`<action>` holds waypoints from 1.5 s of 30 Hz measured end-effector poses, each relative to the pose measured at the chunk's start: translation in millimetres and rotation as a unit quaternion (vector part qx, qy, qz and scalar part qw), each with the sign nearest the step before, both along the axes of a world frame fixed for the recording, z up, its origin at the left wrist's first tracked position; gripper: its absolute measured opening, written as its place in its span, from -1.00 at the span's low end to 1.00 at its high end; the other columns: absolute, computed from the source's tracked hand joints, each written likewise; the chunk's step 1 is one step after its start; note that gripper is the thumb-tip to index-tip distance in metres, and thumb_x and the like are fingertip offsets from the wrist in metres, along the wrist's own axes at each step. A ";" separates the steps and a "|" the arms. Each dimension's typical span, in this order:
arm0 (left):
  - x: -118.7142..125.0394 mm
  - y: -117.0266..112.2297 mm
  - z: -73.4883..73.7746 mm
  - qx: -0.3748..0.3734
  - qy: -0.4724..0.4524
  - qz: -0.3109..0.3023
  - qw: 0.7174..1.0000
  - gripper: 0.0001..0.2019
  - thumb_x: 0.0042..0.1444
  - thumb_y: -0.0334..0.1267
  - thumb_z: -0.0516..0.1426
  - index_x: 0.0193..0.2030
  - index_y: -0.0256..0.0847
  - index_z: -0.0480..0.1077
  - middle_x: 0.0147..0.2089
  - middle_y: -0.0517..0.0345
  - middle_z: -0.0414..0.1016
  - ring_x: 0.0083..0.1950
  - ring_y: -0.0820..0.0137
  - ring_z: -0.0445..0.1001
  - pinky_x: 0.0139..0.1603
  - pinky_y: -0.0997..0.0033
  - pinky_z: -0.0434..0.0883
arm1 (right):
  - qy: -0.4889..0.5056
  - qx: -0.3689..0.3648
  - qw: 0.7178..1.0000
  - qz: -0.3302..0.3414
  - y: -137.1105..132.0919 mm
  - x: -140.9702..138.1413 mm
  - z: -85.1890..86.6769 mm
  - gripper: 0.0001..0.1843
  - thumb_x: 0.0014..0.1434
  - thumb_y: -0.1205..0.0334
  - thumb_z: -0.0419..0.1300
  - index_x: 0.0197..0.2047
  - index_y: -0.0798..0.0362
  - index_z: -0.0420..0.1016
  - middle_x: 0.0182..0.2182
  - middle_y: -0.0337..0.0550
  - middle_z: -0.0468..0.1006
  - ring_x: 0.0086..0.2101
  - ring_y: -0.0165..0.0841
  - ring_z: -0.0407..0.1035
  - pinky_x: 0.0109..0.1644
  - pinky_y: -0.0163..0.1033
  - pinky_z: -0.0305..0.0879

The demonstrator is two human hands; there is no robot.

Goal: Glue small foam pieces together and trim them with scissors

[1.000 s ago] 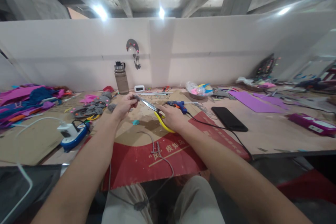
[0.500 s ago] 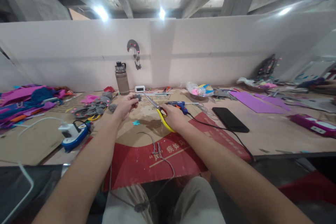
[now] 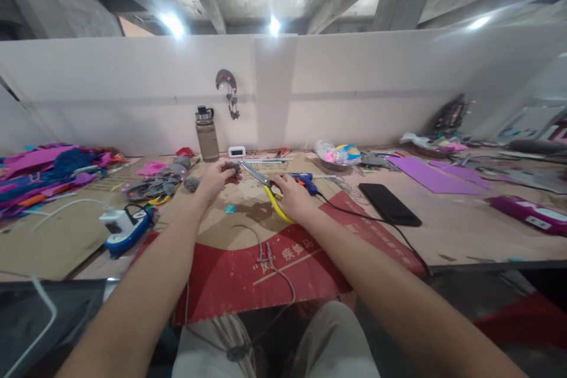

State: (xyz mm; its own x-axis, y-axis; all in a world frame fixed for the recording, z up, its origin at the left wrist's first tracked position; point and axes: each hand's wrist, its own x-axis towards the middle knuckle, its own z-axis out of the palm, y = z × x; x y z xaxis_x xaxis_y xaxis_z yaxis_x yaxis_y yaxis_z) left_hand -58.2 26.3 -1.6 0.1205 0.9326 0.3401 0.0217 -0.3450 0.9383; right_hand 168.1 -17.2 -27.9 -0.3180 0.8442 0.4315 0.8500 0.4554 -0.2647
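Observation:
My left hand (image 3: 215, 181) pinches a small grey felt piece (image 3: 235, 167) between thumb and fingers. A pair of scissors with yellow handles (image 3: 275, 204) is gripped in my right hand (image 3: 292, 195). The blades point up and left, and their tips reach the grey piece; whether they cut into it is too small to tell. Below the hands a small turquoise felt shape (image 3: 230, 209) lies on the cardboard. Grey cord (image 3: 266, 257) trails over the red part of the board to a grey piece (image 3: 238, 352) at my lap. A blue glue gun (image 3: 303, 180) lies just beyond my right hand.
A phone (image 3: 390, 204) and purple felt sheets (image 3: 427, 174) are to the right. Left are a power strip (image 3: 128, 233), grey felt pieces (image 3: 155, 186) and a coloured felt pile (image 3: 53, 174). A bottle (image 3: 207, 136) stands by the wall, under a hanging grey moon ornament (image 3: 227, 81).
My left hand and the grey piece have shifted slightly right, closer to the scissor tips. The scissors stay nearly in place. A dark shape at the far right edge has changed.

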 end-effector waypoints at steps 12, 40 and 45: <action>6.2 -6.5 3.5 0.021 0.003 -0.023 1.000 -0.75 -0.13 -0.27 0.23 -0.27 -0.29 0.40 -0.35 0.11 0.47 -0.40 0.46 0.44 -0.36 0.43 0.37 | 0.010 0.011 1.000 0.015 0.5 0.5 -0.9 -0.60 0.09 0.24 0.05 0.04 -0.08 0.27 -0.06 -0.14 0.41 -0.13 -0.29 0.34 -0.14 -0.26 0.24; 4.5 -2.1 3.7 0.098 0.004 0.064 0.993 -0.60 -0.19 -0.23 0.29 -0.13 -0.27 0.47 -0.15 0.03 0.51 -0.20 0.40 0.44 -0.13 0.42 0.33 | -0.035 0.002 0.999 -0.012 -3.8 -0.5 2.1 -0.58 0.12 0.15 0.03 0.08 -0.13 0.25 -0.04 -0.14 0.39 -0.16 -0.25 0.36 -0.17 -0.20 0.27; 2.4 0.2 2.0 0.085 0.010 0.072 0.994 -0.58 -0.19 -0.24 0.29 -0.12 -0.28 0.46 -0.20 0.04 0.52 -0.23 0.41 0.44 -0.17 0.43 0.34 | -0.026 0.006 1.000 0.000 -3.6 -0.4 2.0 -0.59 0.11 0.18 0.03 0.07 -0.12 0.25 -0.05 -0.14 0.40 -0.15 -0.26 0.35 -0.16 -0.21 0.26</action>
